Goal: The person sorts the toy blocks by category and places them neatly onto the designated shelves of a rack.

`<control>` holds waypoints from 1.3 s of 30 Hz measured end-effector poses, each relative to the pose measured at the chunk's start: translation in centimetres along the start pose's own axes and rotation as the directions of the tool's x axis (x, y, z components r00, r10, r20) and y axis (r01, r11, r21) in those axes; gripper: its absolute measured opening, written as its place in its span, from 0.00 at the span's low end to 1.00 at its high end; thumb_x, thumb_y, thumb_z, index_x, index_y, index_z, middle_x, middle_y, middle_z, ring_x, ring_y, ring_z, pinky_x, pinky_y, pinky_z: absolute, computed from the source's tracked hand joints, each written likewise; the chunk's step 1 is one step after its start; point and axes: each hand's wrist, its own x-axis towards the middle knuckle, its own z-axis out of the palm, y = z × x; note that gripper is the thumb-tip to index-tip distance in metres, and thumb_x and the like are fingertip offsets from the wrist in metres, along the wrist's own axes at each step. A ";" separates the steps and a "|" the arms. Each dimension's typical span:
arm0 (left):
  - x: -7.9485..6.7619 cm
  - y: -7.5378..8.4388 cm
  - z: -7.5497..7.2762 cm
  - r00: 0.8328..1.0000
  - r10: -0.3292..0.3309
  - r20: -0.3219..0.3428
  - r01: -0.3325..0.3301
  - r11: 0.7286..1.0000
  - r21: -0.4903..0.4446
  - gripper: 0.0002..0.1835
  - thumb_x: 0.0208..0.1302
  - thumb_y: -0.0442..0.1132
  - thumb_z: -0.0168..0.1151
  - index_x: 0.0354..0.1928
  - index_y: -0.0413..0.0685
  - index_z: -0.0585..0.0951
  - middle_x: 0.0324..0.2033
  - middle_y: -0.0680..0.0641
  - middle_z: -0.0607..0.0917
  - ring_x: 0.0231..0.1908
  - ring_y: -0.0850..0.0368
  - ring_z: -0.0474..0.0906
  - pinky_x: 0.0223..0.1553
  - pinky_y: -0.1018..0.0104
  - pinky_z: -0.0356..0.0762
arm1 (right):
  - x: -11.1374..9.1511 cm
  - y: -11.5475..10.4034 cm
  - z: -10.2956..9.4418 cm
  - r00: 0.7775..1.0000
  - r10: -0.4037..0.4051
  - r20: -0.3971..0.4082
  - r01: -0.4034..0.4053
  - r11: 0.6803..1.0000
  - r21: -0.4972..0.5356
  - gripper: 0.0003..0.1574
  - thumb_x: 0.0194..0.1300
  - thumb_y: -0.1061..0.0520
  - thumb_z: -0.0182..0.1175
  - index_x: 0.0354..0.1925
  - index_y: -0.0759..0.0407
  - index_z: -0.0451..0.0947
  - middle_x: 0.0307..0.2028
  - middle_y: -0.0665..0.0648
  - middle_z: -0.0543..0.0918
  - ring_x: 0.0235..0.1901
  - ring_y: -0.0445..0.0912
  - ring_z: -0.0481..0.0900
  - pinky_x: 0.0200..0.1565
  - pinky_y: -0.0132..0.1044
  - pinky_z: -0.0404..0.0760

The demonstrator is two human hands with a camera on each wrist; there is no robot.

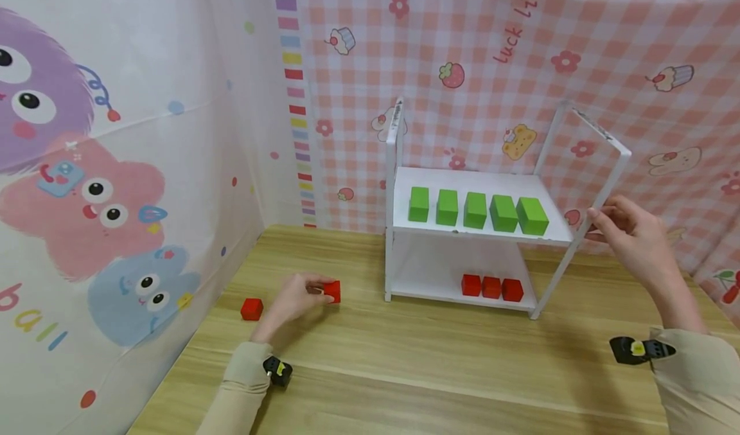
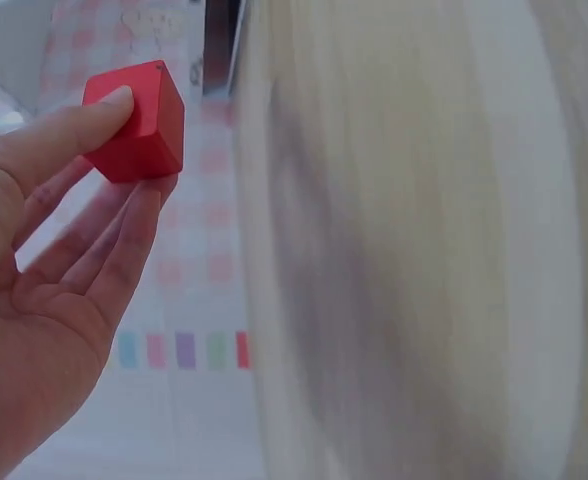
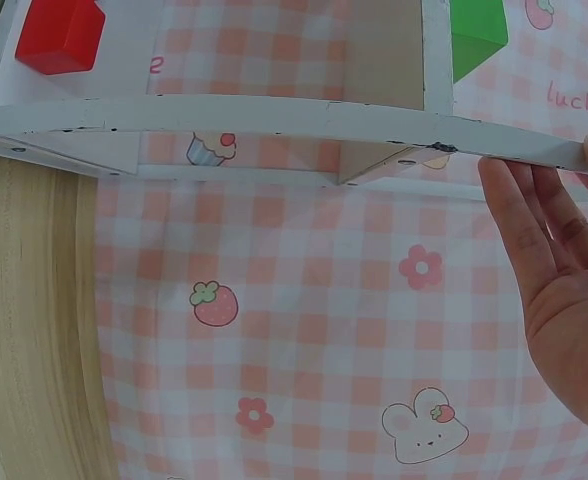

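My left hand (image 1: 297, 299) pinches a red cube (image 2: 139, 120) between thumb and fingertips, left of the white two-tier rack (image 1: 428, 293). In the left wrist view the cube is held off the wooden table. At the rack's right side, my right hand (image 1: 636, 232) grips the front post (image 3: 374, 118) between thumb and fingers. Several green blocks (image 1: 475, 211) stand in a row on the upper shelf. Three red cubes (image 1: 491, 287) sit side by side at the right of the lower shelf.
Another red cube (image 1: 251, 309) lies on the wooden table (image 1: 405, 371) near its left edge, beside the left forearm. A pink checked cloth (image 1: 358, 101) hangs behind the rack, and a white cartoon-printed sheet (image 1: 191, 184) hangs along the left side.
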 end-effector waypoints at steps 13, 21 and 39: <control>0.6 4.7 3.3 0.962 0.244 0.118 -0.246 0.969 -0.001 0.16 0.52 0.34 0.66 0.46 0.43 0.82 0.46 0.42 0.84 0.38 0.54 0.83 0.36 0.77 0.79 | 0.1 0.0 0.1 1.000 -0.007 -0.005 0.007 1.000 -0.004 0.13 0.67 0.53 0.50 0.42 0.62 0.70 0.26 0.27 0.74 0.27 0.20 0.75 0.29 0.14 0.74; 1.6 7.7 6.3 0.931 0.345 0.117 -0.354 0.933 0.070 0.17 0.54 0.40 0.65 0.48 0.47 0.82 0.50 0.46 0.82 0.49 0.54 0.80 0.41 0.69 0.80 | 0.1 0.0 0.0 1.000 0.005 0.002 -0.005 1.000 -0.006 0.14 0.67 0.52 0.50 0.43 0.62 0.70 0.27 0.27 0.74 0.28 0.20 0.74 0.28 0.14 0.75; 6.3 11.1 13.3 0.890 0.453 -0.049 -0.434 0.876 0.210 0.15 0.55 0.39 0.65 0.47 0.50 0.83 0.48 0.48 0.83 0.41 0.62 0.81 0.40 0.80 0.77 | -0.1 0.1 0.0 1.000 0.009 -0.006 -0.009 0.999 -0.031 0.13 0.67 0.52 0.50 0.43 0.61 0.71 0.26 0.27 0.74 0.27 0.20 0.74 0.28 0.14 0.74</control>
